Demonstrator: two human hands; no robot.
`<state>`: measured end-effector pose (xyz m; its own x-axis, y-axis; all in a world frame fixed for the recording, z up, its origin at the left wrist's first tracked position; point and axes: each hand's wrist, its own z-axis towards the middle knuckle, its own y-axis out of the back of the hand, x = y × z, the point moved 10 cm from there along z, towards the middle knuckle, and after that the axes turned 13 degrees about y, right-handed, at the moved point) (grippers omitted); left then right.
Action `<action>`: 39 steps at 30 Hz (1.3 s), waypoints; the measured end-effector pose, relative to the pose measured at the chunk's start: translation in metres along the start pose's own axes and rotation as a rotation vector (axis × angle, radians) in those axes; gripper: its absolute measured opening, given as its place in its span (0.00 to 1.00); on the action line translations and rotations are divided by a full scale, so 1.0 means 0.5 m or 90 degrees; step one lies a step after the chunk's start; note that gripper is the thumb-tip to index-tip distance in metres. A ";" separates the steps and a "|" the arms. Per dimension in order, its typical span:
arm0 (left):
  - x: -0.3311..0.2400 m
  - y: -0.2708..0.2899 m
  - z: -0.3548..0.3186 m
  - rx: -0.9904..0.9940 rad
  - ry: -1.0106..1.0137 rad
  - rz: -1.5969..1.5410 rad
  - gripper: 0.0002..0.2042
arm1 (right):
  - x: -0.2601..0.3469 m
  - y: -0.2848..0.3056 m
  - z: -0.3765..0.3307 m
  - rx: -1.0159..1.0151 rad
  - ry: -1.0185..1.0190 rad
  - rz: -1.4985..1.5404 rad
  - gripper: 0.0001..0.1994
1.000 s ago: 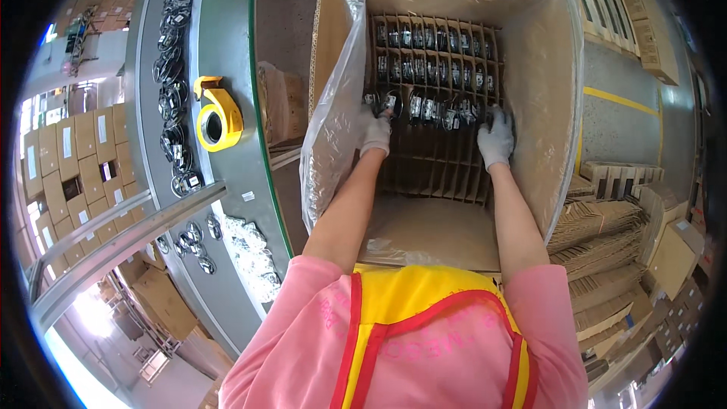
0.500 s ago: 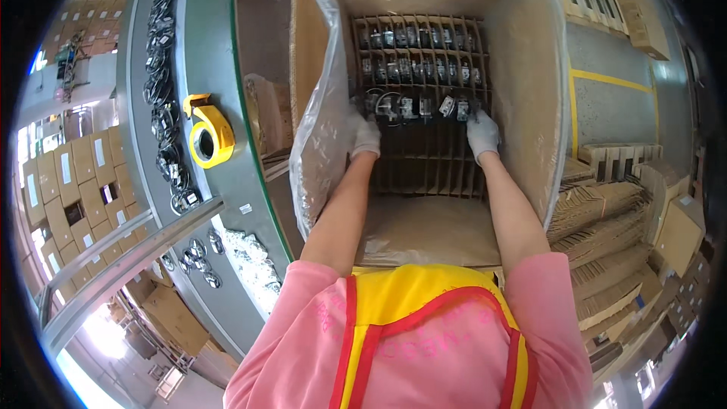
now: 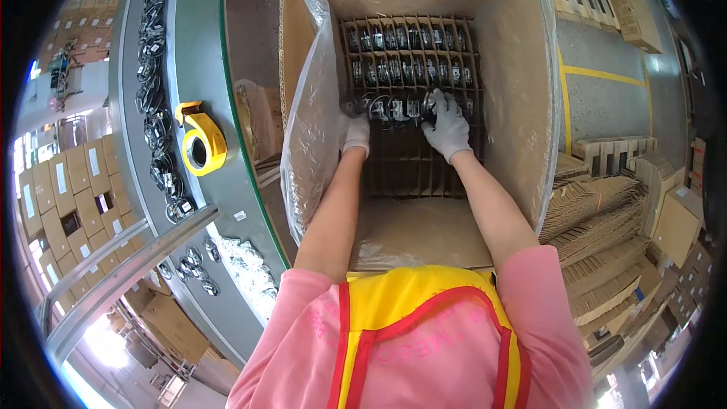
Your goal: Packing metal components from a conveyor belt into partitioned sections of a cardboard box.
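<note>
A large cardboard box [image 3: 519, 53] stands open before me, lined with clear plastic [image 3: 309, 121]. Inside, a cardboard divider grid [image 3: 424, 167] has rows of small black-and-silver parts in its far cells. My gloved right hand [image 3: 448, 127] reaches over the nearest filled row, thumb and fingers bent around a dark part [image 3: 429, 106] there. At the left end of that row is my gloved left hand [image 3: 356, 133], close to the liner; its fingertips are blurred and partly hidden. The parts [image 3: 397, 110] between the hands stand in the row, and their exact kind is too small to make out.
Left of the box runs a green-edged conveyor table [image 3: 204, 53] with a line of black coiled bundles [image 3: 151, 68]. A yellow tape dispenser [image 3: 203, 144] and clear plastic bags [image 3: 246, 269] lie on it. Flattened cardboard [image 3: 591, 212] is stacked at the right.
My right hand has moved left from the row's right end toward its middle, onto a part. My left hand stays at the left end. The view has shifted slightly.
</note>
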<state>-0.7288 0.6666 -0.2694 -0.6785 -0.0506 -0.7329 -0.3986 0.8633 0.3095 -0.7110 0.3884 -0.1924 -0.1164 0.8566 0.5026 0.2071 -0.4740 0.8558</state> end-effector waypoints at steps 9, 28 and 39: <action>0.211 0.050 0.098 -0.220 -0.040 -0.054 0.13 | 0.036 0.001 0.001 0.072 0.015 -0.087 0.29; -0.139 -0.002 -0.138 -0.203 -0.187 0.437 0.15 | -0.005 -0.021 -0.025 -0.009 0.015 0.025 0.19; 0.069 0.059 0.073 -0.071 -0.005 0.057 0.14 | -0.078 -0.033 -0.039 0.187 -0.194 0.059 0.17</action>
<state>-0.7412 0.7087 -0.3076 -0.7098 0.0289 -0.7038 -0.4031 0.8028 0.4394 -0.7289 0.3588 -0.2239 0.1995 0.8548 0.4791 0.4766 -0.5118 0.7148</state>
